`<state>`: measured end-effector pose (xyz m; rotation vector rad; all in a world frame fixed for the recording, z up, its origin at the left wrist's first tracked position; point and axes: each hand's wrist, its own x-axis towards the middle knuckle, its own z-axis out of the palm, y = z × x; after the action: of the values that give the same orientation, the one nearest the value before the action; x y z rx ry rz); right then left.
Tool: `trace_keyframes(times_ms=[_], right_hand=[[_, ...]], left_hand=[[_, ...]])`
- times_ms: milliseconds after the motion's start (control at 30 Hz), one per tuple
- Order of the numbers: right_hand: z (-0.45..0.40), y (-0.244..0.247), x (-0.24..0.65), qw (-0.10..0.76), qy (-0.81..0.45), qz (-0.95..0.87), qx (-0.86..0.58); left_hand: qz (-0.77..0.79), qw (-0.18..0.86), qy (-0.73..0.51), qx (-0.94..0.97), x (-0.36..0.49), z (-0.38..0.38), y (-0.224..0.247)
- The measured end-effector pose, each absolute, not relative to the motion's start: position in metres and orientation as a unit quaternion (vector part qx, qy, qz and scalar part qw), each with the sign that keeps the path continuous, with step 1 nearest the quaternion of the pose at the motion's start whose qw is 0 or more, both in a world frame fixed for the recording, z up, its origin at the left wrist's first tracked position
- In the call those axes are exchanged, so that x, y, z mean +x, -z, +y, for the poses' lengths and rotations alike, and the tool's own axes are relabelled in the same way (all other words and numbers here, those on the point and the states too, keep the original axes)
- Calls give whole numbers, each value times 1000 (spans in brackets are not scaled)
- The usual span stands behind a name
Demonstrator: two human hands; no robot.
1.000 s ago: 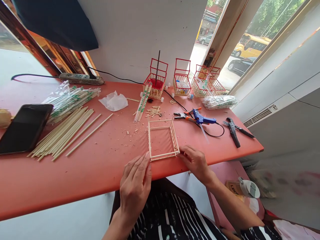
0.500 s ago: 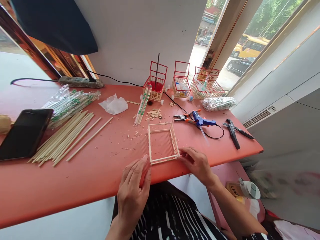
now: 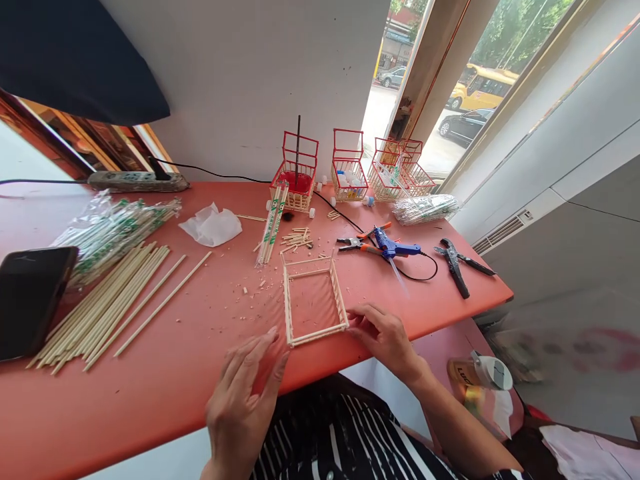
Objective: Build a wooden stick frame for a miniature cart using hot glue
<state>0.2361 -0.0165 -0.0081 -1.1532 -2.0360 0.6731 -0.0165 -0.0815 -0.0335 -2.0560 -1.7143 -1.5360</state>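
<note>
A small open frame of pale wooden sticks (image 3: 315, 331), with short upright pieces along its right side, sits near the table's front edge. To its lower left is my left hand (image 3: 245, 393), open, its thumb and fingers apart and clear of the frame. My right hand (image 3: 387, 340) is by the frame's near right corner, fingers loosely curved and parted, the tips at or touching the corner. Beyond the frame lie cut stick pieces (image 3: 297, 239) and a blue glue gun (image 3: 395, 247) beside orange-handled pliers (image 3: 357, 245).
Long wooden sticks (image 3: 115, 300), wrapped chopsticks (image 3: 125, 223) and a phone (image 3: 35, 307) lie to the left. Red-trimmed stick carts (image 3: 295, 173) stand by the wall. Black-handled pliers (image 3: 455, 267) lie at the right. The glue gun's cord crosses the table (image 3: 240, 320).
My left hand has drawn back leftward from the frame, and its fingers have spread. The right hand stays by the near right corner. The whole view has shifted slightly.
</note>
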Motion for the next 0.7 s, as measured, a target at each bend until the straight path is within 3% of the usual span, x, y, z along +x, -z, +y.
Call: trace_keyframes(times_ms=[700], right_hand=[[-8,13,224,347,-267,-789,-431]], left_hand=[[-572,113,483,-653,-1,-76,40]])
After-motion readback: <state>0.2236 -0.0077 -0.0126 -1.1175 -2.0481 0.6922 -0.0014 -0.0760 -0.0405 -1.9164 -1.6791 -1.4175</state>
